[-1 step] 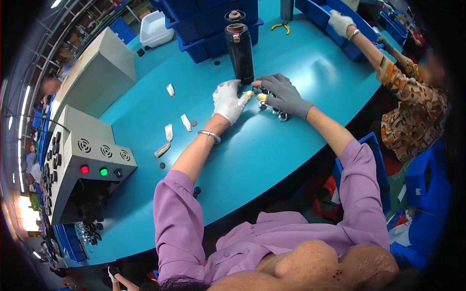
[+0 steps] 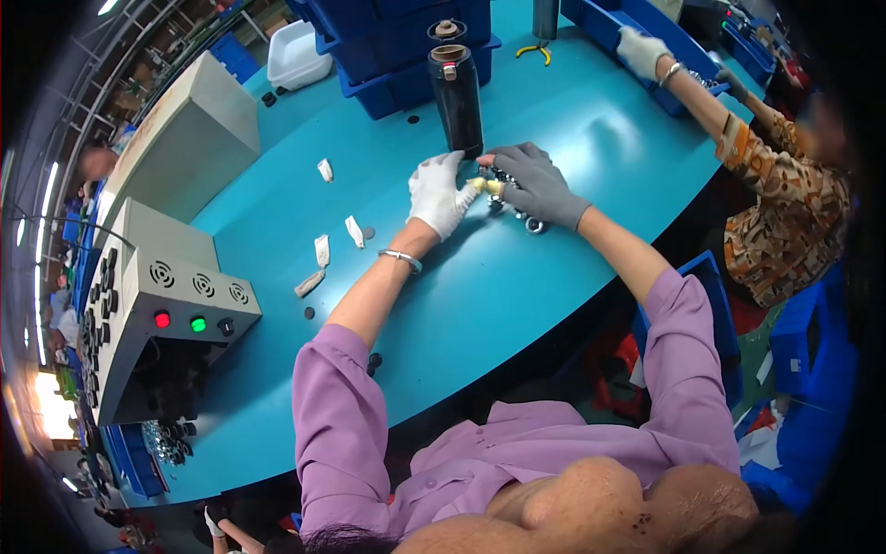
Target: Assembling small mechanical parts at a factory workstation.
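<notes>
Landmark: tall black cylinder (image 2: 457, 100), upright on the teal table (image 2: 517, 305).

- Directly in front of cylinder: blocked by left hand (image 2: 439, 194), right hand (image 2: 535, 183) and small metal rings (image 2: 526, 218) touching them.
- Behind cylinder: blocked by blue bins (image 2: 406, 55).
- Right of cylinder: open tabletop, bounded far right by a co-worker's arm (image 2: 692, 88).
- Left of cylinder: passable, with scattered white tabs (image 2: 322, 249) and small dark discs (image 2: 368, 233).
- Far left of cylinder: blocked by grey control box (image 2: 161, 305) and beige housing (image 2: 189, 148).
- Near table edge, in front of cylinder: open.

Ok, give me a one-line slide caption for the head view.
Gloved left hand and right hand work small metal parts beside a black cylinder on a teal table.
</notes>
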Demonstrator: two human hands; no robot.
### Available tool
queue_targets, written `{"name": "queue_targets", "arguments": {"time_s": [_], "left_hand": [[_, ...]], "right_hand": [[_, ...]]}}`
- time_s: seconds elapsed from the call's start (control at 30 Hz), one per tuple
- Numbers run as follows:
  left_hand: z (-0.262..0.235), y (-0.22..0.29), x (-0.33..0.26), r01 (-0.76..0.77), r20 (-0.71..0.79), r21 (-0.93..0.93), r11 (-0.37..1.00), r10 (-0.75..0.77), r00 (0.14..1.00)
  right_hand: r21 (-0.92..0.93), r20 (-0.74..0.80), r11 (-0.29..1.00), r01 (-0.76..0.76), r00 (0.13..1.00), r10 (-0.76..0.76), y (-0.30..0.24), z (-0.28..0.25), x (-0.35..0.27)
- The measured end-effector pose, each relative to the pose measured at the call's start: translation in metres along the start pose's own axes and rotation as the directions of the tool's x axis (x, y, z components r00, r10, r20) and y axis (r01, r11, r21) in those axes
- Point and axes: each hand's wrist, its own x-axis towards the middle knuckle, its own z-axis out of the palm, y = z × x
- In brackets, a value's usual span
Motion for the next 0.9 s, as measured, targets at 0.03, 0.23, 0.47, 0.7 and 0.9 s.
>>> {"name": "queue_targets", "arguments": {"time_s": [0.03,0.23,0.47,0.7,0.9], "left_hand": [[-0.002,0.013,-0.004,-0.041,0.038,-0.009,0.999,0.041,0.998],[-0.022,0.047,-0.042,-0.048,0.117,0.002,0.999,0.048,0.992],[-0.054,0.048,-0.086,0.052,0.105,0.158,0.986,-0.069,0.992],[-0.06,0.037,-0.101,0.121,0.053,0.189,0.975,-0.133,0.99],[-0.059,0.036,-0.098,0.15,0.028,0.2,0.968,-0.159,0.987]], "right_hand": [[-0.018,-0.029,1.0,-0.007,1.0,0.006,-0.002,0.006,-0.004],[-0.068,-0.147,0.995,-0.072,0.987,0.061,-0.051,0.029,-0.006],[-0.094,-0.178,0.994,-0.047,0.984,0.029,-0.105,0.071,0.011],[0.164,-0.128,0.977,-0.133,0.98,0.155,-0.122,0.08,0.024],[0.604,-0.296,0.793,0.086,0.947,0.123,-0.109,0.084,0.024]]}}
